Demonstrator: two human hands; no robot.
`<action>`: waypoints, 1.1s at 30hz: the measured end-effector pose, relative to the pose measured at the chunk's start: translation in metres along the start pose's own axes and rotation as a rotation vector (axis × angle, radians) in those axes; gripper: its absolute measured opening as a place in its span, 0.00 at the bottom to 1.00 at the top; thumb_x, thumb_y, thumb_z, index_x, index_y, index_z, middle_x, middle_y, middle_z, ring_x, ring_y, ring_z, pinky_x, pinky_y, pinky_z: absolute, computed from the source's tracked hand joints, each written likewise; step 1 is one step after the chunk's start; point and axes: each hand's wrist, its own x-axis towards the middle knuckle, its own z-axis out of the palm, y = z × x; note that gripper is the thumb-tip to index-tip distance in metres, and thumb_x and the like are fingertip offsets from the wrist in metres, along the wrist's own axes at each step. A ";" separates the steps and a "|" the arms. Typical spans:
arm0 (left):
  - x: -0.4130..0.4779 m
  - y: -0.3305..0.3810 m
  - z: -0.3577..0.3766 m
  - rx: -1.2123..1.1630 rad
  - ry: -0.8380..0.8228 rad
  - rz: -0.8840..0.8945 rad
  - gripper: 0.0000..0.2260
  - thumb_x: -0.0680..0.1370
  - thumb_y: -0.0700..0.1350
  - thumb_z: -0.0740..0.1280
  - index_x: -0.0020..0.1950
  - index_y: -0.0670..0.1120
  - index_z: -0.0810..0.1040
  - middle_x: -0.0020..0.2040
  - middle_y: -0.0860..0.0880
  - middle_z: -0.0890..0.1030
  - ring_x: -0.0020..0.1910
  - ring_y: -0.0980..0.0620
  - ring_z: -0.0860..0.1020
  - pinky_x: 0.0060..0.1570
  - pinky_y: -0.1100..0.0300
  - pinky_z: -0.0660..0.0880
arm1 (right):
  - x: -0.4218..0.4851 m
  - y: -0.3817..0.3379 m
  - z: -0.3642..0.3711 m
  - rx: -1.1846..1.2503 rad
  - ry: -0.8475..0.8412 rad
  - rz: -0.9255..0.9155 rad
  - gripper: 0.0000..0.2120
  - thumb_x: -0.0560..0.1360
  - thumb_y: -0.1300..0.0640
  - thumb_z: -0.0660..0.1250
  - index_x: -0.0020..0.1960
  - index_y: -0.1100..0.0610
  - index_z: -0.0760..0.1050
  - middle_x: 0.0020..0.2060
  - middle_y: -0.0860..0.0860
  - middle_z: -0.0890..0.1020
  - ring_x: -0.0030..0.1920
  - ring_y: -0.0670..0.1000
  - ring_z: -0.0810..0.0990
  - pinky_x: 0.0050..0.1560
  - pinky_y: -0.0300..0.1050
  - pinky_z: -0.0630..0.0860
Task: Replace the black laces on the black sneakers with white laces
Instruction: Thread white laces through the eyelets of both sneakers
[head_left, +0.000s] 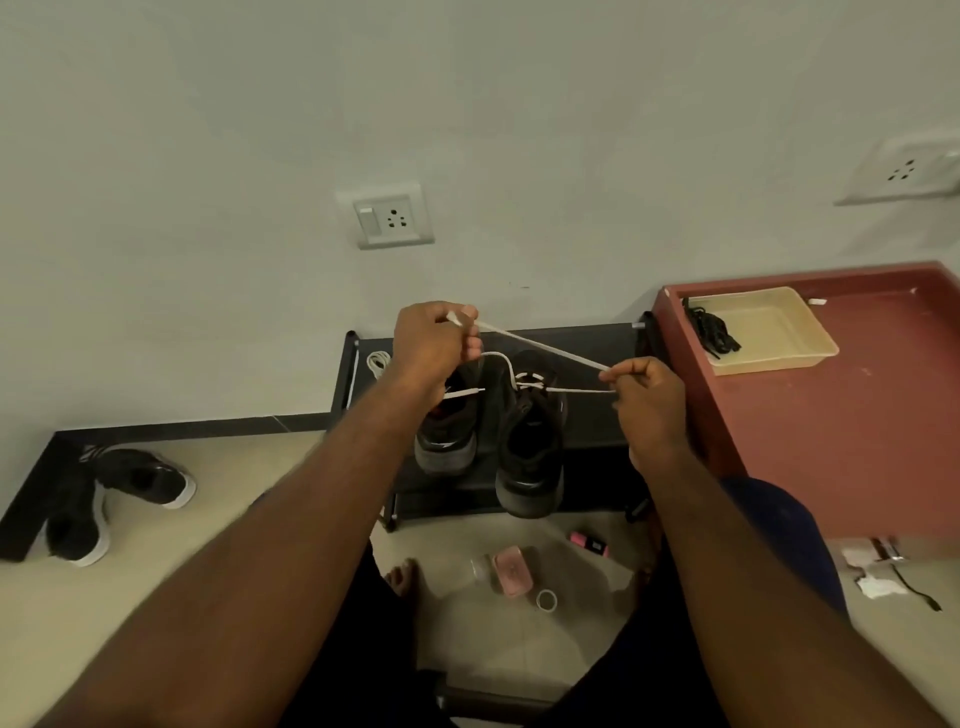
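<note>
Fingers of left hand pinch white lace end, 11 o'clock of black sneakers on rack. Right hand pinches same lace at 2 o'clock. Black laces in tray, farther 2 o'clock.

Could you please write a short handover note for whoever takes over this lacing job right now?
Left hand: pinches one end of the white lace, raised above the shoes.
Right hand: pinches the same lace, pulled taut.
Things: both sneakers stand on the black rack. The lace runs through eyelets of the right sneaker. The black laces lie in the beige tray. A coiled spare lace is on the rack.
Done: black laces appear removed, lacing begun.
Left: finish this sneaker, then lace the left sneaker.
</note>
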 end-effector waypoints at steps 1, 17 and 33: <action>-0.001 0.002 -0.004 0.005 0.027 0.030 0.06 0.80 0.36 0.66 0.44 0.39 0.79 0.35 0.45 0.78 0.32 0.52 0.77 0.35 0.62 0.80 | 0.003 0.000 -0.001 -0.003 0.007 -0.001 0.12 0.76 0.67 0.63 0.42 0.54 0.79 0.44 0.54 0.84 0.41 0.49 0.78 0.43 0.48 0.76; 0.029 -0.073 0.066 0.592 -0.178 0.424 0.27 0.82 0.40 0.58 0.80 0.48 0.52 0.55 0.44 0.80 0.51 0.49 0.80 0.53 0.51 0.77 | 0.031 -0.037 0.057 0.248 -0.520 0.209 0.13 0.83 0.51 0.63 0.51 0.60 0.80 0.39 0.53 0.83 0.37 0.48 0.82 0.34 0.40 0.77; 0.071 -0.118 0.079 0.679 -0.366 0.374 0.36 0.79 0.36 0.59 0.80 0.43 0.39 0.78 0.43 0.62 0.75 0.48 0.64 0.74 0.53 0.63 | 0.091 -0.001 0.069 0.203 -0.698 0.522 0.10 0.76 0.68 0.65 0.56 0.65 0.80 0.43 0.55 0.84 0.42 0.50 0.82 0.39 0.40 0.80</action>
